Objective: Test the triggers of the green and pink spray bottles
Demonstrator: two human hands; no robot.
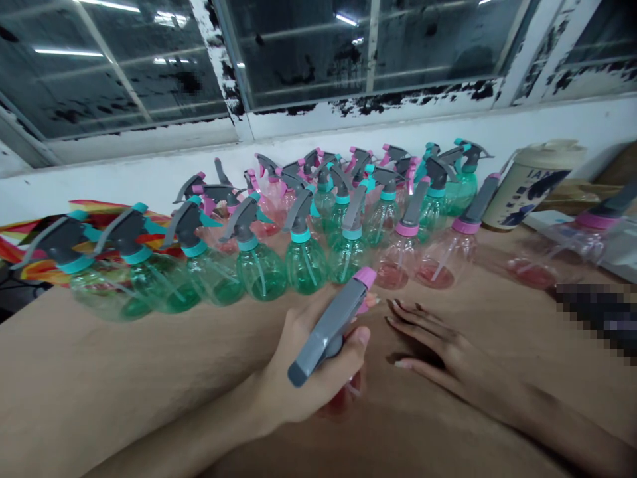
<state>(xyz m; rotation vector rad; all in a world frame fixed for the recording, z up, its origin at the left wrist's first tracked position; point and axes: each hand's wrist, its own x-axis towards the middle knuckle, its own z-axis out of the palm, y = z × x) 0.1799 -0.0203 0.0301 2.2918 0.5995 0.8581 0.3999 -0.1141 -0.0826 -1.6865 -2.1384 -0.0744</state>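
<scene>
Overhead and behind, dark-paned windows (308, 53) with flaking frames stretch across a white wall (423, 129), their glass catching the lamps. Below them spreads the brown tabletop (124, 385), crowded along its far side with spray bottles. The front line runs from six green bottles (262, 272) with teal collars on the left to two pink bottles (442, 259) with pink collars; more of both colours are packed behind, partly hidden by one another. Each in the front line holds a little liquid and a thin pale tube. A further pink bottle (562, 249), blurred, sits apart at the right, near a dark, pixelated thing (597, 315). Behind the left end lies a bright patterned cloth (99, 207); past the right end leans, as the view has it, a cream tumbler (535, 182) with dark print. Nearest the wearer, the right hand (458, 355) is spread palm down with its grip loose, holding nothing; whether it rests on the wood I cannot tell. Just beside it, the left hand (311, 392) has its grip wrapped round the held bottle (328, 332), in front of the green ones. Smallest of all, that bottle's pink nozzle (365, 277) points away from the wearer.
</scene>
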